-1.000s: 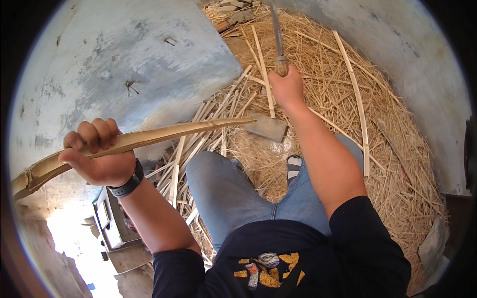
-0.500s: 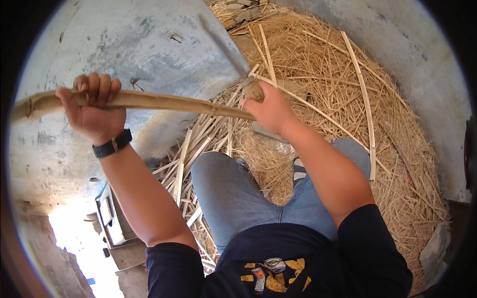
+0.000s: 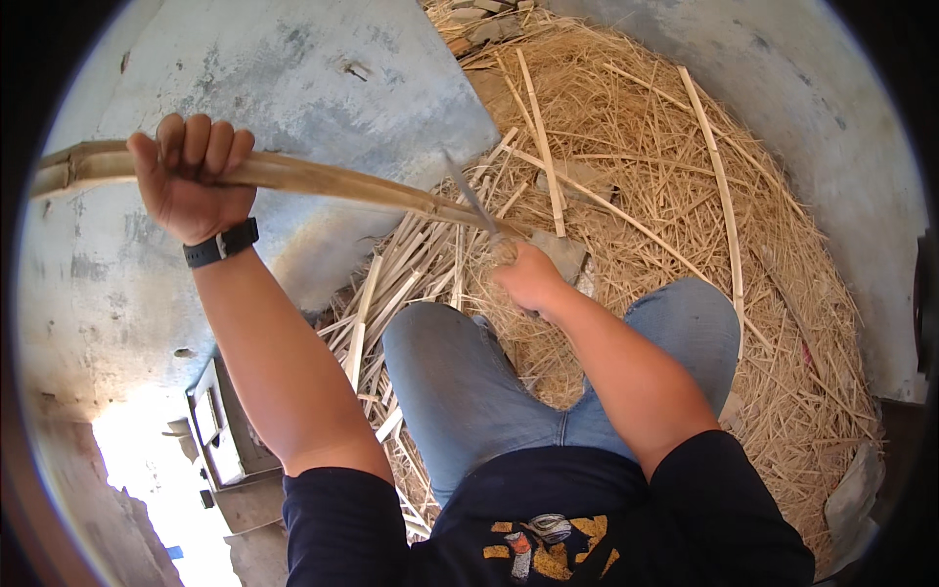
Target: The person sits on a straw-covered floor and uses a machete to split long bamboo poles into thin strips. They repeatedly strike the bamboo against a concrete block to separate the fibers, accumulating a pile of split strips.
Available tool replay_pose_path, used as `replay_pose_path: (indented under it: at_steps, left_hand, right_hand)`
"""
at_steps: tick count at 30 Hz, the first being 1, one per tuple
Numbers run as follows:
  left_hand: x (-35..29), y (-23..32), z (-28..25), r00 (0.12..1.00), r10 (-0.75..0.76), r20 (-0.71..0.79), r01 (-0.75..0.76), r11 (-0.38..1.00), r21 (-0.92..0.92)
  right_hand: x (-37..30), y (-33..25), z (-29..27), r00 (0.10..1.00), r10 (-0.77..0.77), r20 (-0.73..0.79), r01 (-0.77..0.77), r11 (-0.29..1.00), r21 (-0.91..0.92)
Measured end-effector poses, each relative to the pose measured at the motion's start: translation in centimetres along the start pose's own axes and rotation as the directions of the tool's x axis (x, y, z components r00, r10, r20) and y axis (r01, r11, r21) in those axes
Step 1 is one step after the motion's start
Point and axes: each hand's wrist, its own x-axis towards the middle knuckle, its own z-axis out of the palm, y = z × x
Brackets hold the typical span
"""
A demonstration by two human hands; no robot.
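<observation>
A long piece of bamboo (image 3: 333, 180) slants across from the left, its narrower end lower near the middle. My left hand (image 3: 201, 181), with a dark watch on the wrist, is closed round its thicker part. My right hand (image 3: 531, 279) is closed on the handle of a knife (image 3: 469, 194). The knife's grey blade points up and to the left and crosses the bamboo near its lower end. Whether the edge bites into the bamboo I cannot tell. My fingers hide most of the handle.
Straw-like bamboo shavings (image 3: 646, 166) cover the floor. Split strips (image 3: 396, 259) lie heaped beside my left knee, and a long pale strip (image 3: 722, 196) lies to the right. A flat stone block (image 3: 559, 256) sits beyond my right hand. Worn bluish walls (image 3: 323, 78) stand left and right.
My right hand has moved down and toward me, and the knife's blade now shows pointing up-left. My left hand has risen slightly with the bamboo.
</observation>
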Motion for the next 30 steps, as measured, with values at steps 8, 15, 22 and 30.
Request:
replay_pose_path:
  at_steps: [8, 15, 22, 30]
  left_hand:
    - [-0.3, 0.2, -2.1, 0.941, -0.055, 0.334, 0.127, 0.972, -0.198]
    - [-0.3, 0.9, -3.5, 0.947, -0.049, 0.316, 0.102, 0.983, -0.153]
    - [-0.7, 1.0, -4.5, 0.956, -0.083, 0.280, 0.138, 0.973, -0.184]
    - [-1.7, 1.5, -4.5, 0.963, -0.064, 0.262, 0.111, 0.979, -0.169]
  right_hand:
    - [-2.0, -4.5, -1.0, 0.967, -0.244, 0.078, 0.256, 0.927, -0.273]
    - [-0.9, -2.7, -0.2, 0.931, -0.343, 0.123, 0.362, 0.905, -0.223]
    - [0.2, -2.6, -1.4, 0.996, -0.031, 0.084, 0.049, 0.975, -0.218]
    - [-1.9, -3.9, -0.1, 0.935, -0.160, 0.317, 0.143, 0.987, 0.075]
